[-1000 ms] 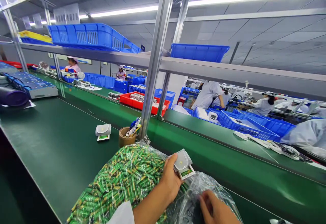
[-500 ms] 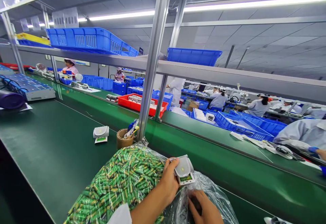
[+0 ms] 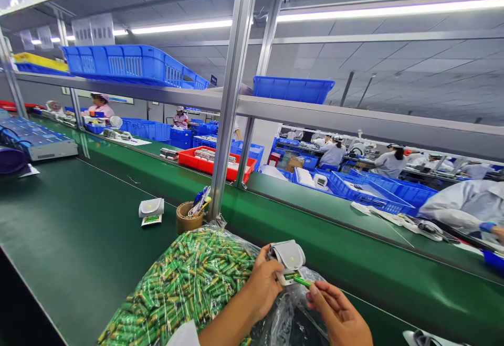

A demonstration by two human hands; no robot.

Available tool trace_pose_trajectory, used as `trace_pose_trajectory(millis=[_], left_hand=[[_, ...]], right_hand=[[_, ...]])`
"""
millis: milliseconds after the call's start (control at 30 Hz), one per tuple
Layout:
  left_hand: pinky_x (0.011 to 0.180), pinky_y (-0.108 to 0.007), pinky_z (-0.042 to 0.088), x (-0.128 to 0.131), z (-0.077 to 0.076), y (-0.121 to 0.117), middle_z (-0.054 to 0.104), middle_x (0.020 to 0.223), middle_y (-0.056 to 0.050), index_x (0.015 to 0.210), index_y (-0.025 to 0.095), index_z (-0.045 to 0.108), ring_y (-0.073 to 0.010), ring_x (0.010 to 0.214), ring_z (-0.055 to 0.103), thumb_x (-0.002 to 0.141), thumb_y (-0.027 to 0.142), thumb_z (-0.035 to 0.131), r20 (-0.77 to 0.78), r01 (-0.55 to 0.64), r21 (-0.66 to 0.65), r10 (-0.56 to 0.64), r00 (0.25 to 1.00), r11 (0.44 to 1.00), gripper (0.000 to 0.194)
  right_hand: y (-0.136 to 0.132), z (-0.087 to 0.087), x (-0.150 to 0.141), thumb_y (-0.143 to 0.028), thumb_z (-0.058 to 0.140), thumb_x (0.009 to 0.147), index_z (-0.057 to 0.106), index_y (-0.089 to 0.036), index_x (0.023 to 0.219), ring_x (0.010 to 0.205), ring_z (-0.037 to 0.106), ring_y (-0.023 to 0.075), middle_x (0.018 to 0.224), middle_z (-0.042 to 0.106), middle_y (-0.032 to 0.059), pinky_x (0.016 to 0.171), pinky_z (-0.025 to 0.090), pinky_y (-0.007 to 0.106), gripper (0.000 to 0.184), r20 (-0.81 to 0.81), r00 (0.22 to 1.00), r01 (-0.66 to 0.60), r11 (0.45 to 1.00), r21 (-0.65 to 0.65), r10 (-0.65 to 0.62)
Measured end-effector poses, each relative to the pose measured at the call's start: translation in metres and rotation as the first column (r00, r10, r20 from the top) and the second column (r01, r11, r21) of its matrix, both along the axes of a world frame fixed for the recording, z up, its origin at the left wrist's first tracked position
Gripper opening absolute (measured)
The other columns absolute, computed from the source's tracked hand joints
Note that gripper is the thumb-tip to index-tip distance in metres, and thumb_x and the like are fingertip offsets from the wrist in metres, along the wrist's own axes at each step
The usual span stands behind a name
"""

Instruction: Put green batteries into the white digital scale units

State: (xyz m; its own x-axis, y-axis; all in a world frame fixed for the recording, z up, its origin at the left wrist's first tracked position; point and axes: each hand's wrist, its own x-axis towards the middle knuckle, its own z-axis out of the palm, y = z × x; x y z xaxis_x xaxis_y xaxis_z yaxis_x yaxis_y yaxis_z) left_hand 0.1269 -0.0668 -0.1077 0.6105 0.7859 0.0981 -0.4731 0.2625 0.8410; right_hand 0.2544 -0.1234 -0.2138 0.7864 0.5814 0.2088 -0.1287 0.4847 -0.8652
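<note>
Nearest, at the bottom edge: right hand [image 3: 338, 317], fingers pinched shut on a small green battery [image 3: 302, 282], its tip touching the lower end of a small white device [image 3: 289, 262]. Left hand [image 3: 264, 282] just beside, closed around that white device, holding it above a clear plastic bag [image 3: 189, 288] stuffed with green batteries. Bag resting on the dark green worktop [image 3: 79, 230], spreading from lower centre toward the left.

Just beyond the bag: a brown cardboard cup [image 3: 187, 218] with pens and tools standing in it, set against a grey metal upright [image 3: 230, 94]. Left of the cup, a second white device [image 3: 150, 211] lying alone on the worktop. Far left, a blue-topped machine [image 3: 37, 141] near the edge.

Further back, past a green divider: a red tray [image 3: 214, 162] and rows of blue crates [image 3: 378, 194]. On the right, a co-worker's white sleeve [image 3: 464, 204]. Overhead, a shelf bearing a blue basket [image 3: 126, 62] and a blue bin [image 3: 293, 88]. In the far distance, several people in white coats and caps seated at other lines, under long strip lights.
</note>
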Motion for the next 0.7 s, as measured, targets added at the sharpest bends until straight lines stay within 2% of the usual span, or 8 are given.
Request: trace_pose_trajectory(millis=[100, 233, 333, 400, 467, 533, 600, 700], left_hand=[[0.069, -0.026, 0.047, 0.000, 0.002, -0.005, 0.068, 0.124, -0.011, 0.135, 0.017, 0.044, -0.0228, 0.100, 0.067, 0.042, 0.012, 0.064, -0.008, 0.047, 0.032, -0.047, 0.999, 0.998, 0.096], [0.071, -0.027, 0.049, -0.001, 0.003, -0.010, 0.066, 0.125, -0.010, 0.137, 0.017, 0.045, -0.0179, 0.089, 0.065, 0.043, 0.013, 0.069, -0.071, 0.071, 0.045, -0.068, 0.995, 0.996, 0.097], [0.072, -0.028, 0.049, 0.000, 0.000, -0.009, 0.063, 0.133, -0.012, 0.139, 0.018, 0.042, -0.0225, 0.097, 0.068, 0.043, 0.014, 0.072, -0.078, 0.071, 0.040, -0.068, 0.995, 0.997, 0.101], [0.071, -0.027, 0.048, 0.002, -0.002, -0.007, 0.061, 0.138, -0.013, 0.141, 0.019, 0.040, -0.0263, 0.105, 0.068, 0.042, 0.012, 0.071, -0.064, 0.075, 0.043, -0.072, 0.995, 0.996, 0.104], [0.071, -0.026, 0.047, 0.002, -0.003, -0.006, 0.061, 0.139, -0.014, 0.142, 0.019, 0.039, -0.0261, 0.105, 0.068, 0.041, 0.009, 0.070, -0.052, 0.078, 0.044, -0.076, 0.996, 0.996, 0.106], [0.072, -0.025, 0.048, 0.001, -0.003, -0.008, 0.063, 0.135, -0.013, 0.142, 0.019, 0.038, -0.0224, 0.100, 0.068, 0.041, 0.007, 0.070, -0.050, 0.091, 0.049, -0.089, 0.995, 0.995, 0.106], [0.072, -0.023, 0.047, 0.000, -0.002, -0.010, 0.066, 0.128, -0.011, 0.141, 0.019, 0.038, -0.0175, 0.093, 0.066, 0.042, 0.006, 0.069, -0.062, 0.111, 0.059, -0.107, 0.992, 0.992, 0.104], [0.069, -0.021, 0.043, -0.003, -0.004, -0.013, 0.068, 0.118, -0.008, 0.138, 0.020, 0.040, -0.0141, 0.086, 0.064, 0.043, 0.007, 0.069, -0.078, 0.153, 0.085, -0.147, 0.986, 0.985, 0.100]], right_hand=[[0.003, -0.004, 0.000, -0.072, 0.090, 0.051, 0.070, -0.008, 0.102, 0.078, 0.074, 0.0240, 0.095, 0.076, 0.0145, 0.067, 0.064, 0.028, 0.084, -0.018, 1.000, 0.001, 1.000, -0.002, -0.001], [-0.006, 0.003, 0.000, -0.074, 0.089, 0.054, 0.074, -0.008, 0.103, 0.076, 0.074, 0.0233, 0.097, 0.077, 0.0146, 0.067, 0.064, 0.027, 0.083, -0.011, 0.999, 0.046, 0.999, -0.026, -0.046], [-0.018, 0.009, 0.003, -0.076, 0.086, 0.057, 0.077, -0.009, 0.103, 0.080, 0.075, 0.0234, 0.099, 0.077, 0.0139, 0.070, 0.064, 0.024, 0.081, 0.052, 0.991, 0.131, 0.988, -0.081, -0.127], [-0.024, 0.010, 0.004, -0.075, 0.083, 0.063, 0.078, -0.012, 0.100, 0.085, 0.075, 0.0225, 0.100, 0.077, 0.0125, 0.075, 0.063, 0.023, 0.074, 0.200, 0.963, 0.202, 0.976, -0.078, -0.183], [-0.026, 0.010, -0.001, -0.073, 0.079, 0.073, 0.079, -0.014, 0.097, 0.090, 0.074, 0.0206, 0.104, 0.076, 0.0110, 0.084, 0.063, 0.023, 0.064, 0.393, 0.886, 0.270, 0.963, -0.006, -0.246], [-0.025, 0.009, -0.009, -0.068, 0.073, 0.084, 0.079, -0.015, 0.094, 0.093, 0.072, 0.0191, 0.107, 0.075, 0.0099, 0.091, 0.060, 0.026, 0.054, 0.549, 0.772, 0.315, 0.943, 0.110, -0.322], [-0.022, 0.009, -0.018, -0.059, 0.068, 0.094, 0.078, -0.017, 0.093, 0.096, 0.071, 0.0181, 0.107, 0.075, 0.0082, 0.097, 0.057, 0.028, 0.043, 0.641, 0.653, 0.338, 0.912, 0.231, -0.404], [-0.015, 0.005, -0.021, -0.044, 0.066, 0.100, 0.079, -0.019, 0.096, 0.098, 0.072, 0.0166, 0.105, 0.076, 0.0054, 0.100, 0.054, 0.029, 0.028, 0.707, 0.505, 0.330, 0.868, 0.371, -0.495]])
